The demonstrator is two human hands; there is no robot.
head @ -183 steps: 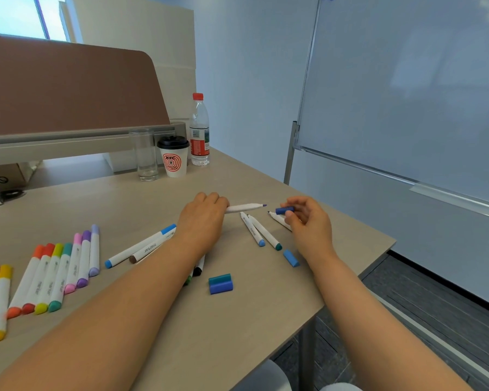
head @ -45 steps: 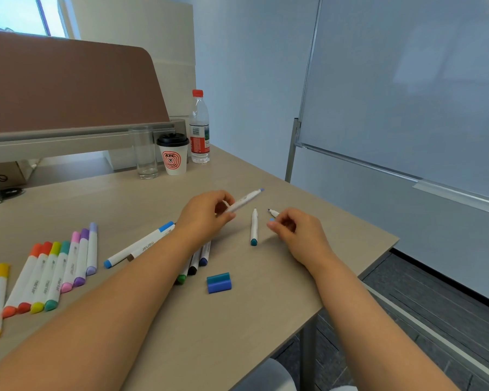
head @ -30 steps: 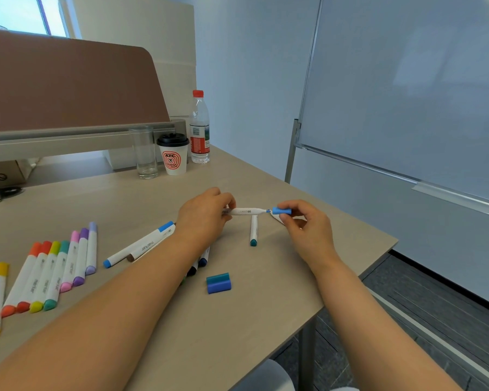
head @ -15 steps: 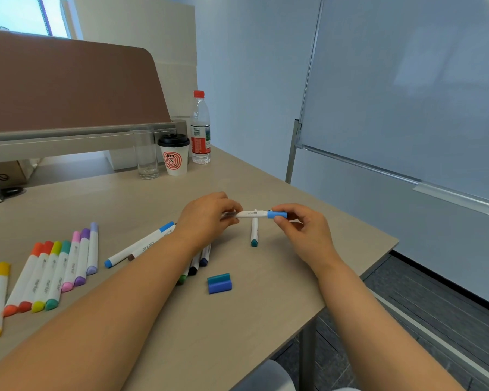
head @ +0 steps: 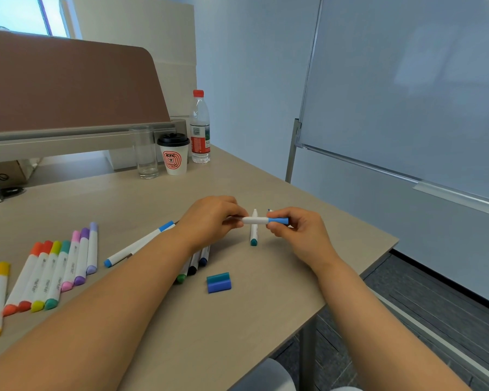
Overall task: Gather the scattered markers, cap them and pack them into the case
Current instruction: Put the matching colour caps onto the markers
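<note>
A white marker is held level above the table between both hands. My left hand grips its left end. My right hand pinches the blue cap seated on its right end. Under it an uncapped marker with a teal end lies on the table. A teal cap and a violet-blue cap lie side by side nearer me. Several capped markers lie in a row at the left. Another blue-ended marker and several dark-ended ones lie partly under my left forearm. No case is in view.
A glass, a lidded paper cup and a water bottle stand at the back of the table. The table's right edge drops off just past my right hand. A whiteboard stands to the right.
My right hand brought the blue cap to the marker tip and pushed it on. Both hands have drawn closer together along the marker.
</note>
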